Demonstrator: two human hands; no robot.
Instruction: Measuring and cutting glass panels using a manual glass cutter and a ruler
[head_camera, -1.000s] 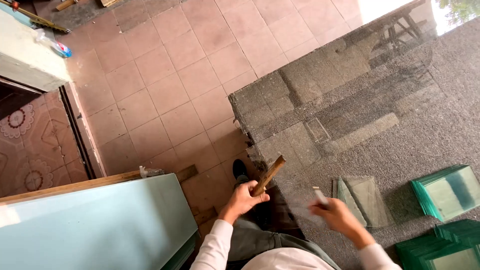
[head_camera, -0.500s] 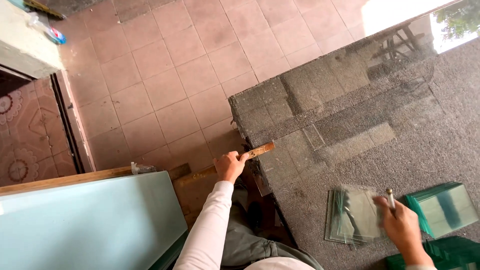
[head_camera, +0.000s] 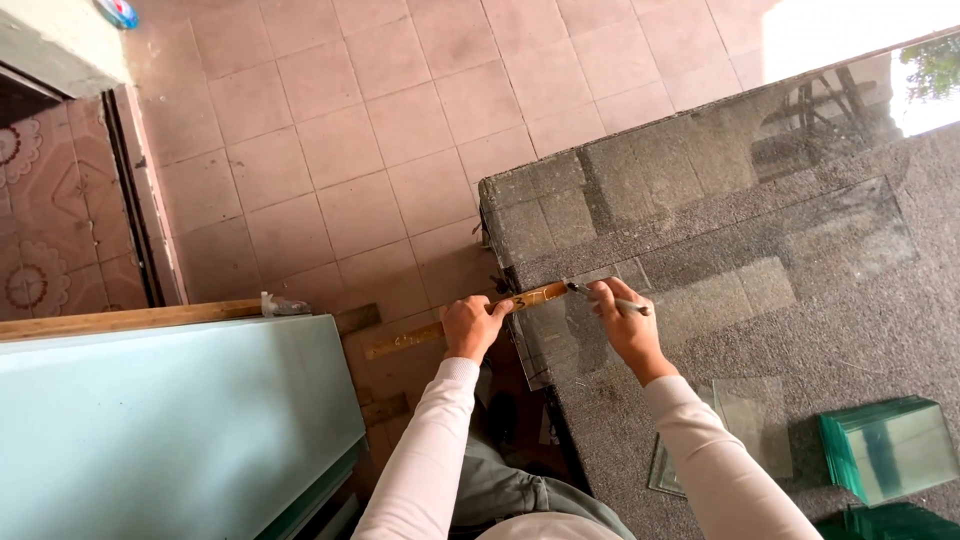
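Left hand (head_camera: 474, 326) closed around a long wooden ruler (head_camera: 455, 325), pressing its far end onto a clear glass sheet (head_camera: 640, 300) at the near left corner of the grey carpeted bench (head_camera: 880, 300). Rest of the ruler sticking out past the bench's left edge, over the tiled floor (head_camera: 380, 150). Right hand (head_camera: 625, 322) curled shut on a slim glass cutter (head_camera: 610, 297), tip touching the glass right at the ruler's end. By the look of it, at the very start of a score: tool set at the near edge, no cut line visible on the sheet, though hard to tell on clear glass. Sheet lying flat, unbroken, stretching toward the bench's far right side. Already done, it seems: a stack of small cut panes (head_camera: 885, 447) near the right edge at the front, and loose clear pieces (head_camera: 740, 430) beside it, just behind the right forearm. Left to do, by judgement: draw the cutter along the ruler, snap, add to the stack. A large pale green panel (head_camera: 170, 430) leaning at the left, off the bench, untouched.
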